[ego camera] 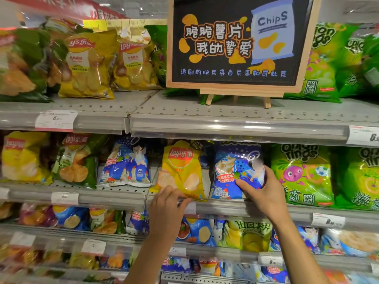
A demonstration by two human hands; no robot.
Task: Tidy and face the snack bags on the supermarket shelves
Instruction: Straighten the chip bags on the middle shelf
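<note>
On the middle shelf (pixel 114 196) a yellow Lay's bag (pixel 181 169) stands upright beside a blue snack bag (pixel 231 171). My left hand (pixel 167 208) pinches the yellow bag's bottom edge at the shelf lip. My right hand (pixel 264 191) grips the blue bag's lower right side, thumb across its front. Another blue bag (pixel 125 162) stands to the left, apart from both hands.
A framed chalkboard chips sign (pixel 235 42) stands on the top shelf among yellow Lay's bags (pixel 88 64) and green onion-ring bags (pixel 324 64). More green bags (pixel 303 175) fill the middle shelf at right. Lower shelves hold several mixed bags. Price tags line the shelf rails.
</note>
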